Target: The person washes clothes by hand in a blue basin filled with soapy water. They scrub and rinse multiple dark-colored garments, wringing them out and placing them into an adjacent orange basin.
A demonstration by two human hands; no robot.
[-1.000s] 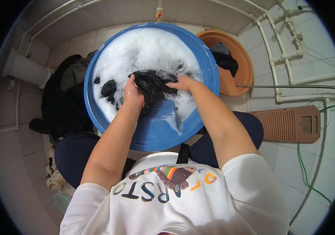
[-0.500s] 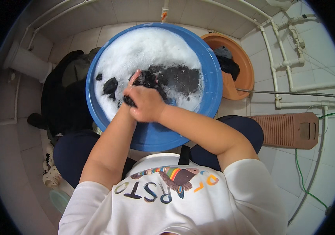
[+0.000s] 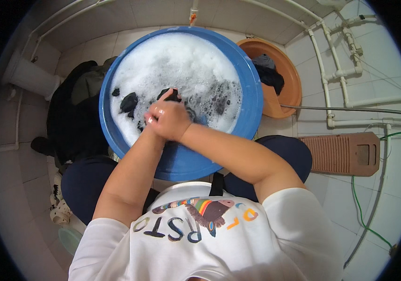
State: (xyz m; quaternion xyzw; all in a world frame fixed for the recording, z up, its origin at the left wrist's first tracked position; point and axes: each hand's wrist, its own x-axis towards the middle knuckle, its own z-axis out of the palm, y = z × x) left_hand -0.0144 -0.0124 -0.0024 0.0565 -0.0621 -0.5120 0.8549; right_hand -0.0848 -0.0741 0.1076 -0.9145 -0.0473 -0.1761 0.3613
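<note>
Both of my hands are together over a big blue basin (image 3: 252, 89) of foamy water. My right hand (image 3: 171, 121), wet and curled closed, lies across the left and is gripping a soaked black garment (image 3: 170, 96). Most of my left hand (image 3: 166, 95) is hidden beneath it; a finger shows against the dark cloth, which that hand also appears to hold. Lumps of black cloth (image 3: 128, 102) poke through the white suds (image 3: 172, 56) to the left of my hands. Bubbly grey water lies to their right.
An orange-brown basin (image 3: 294, 89) holding dark clothes (image 3: 269, 77) stands at the back right. A brown washboard (image 3: 341, 153) lies on the right by a green hose (image 3: 360, 210). Dark clothes (image 3: 67, 117) are heaped at left, near a clog shoe (image 3: 61, 213). White pipes (image 3: 324, 79) line the wall.
My right hand has shifted slightly left over the left hand. The black garment shows less between my hands, and foam now covers much of the dark patch at right.
</note>
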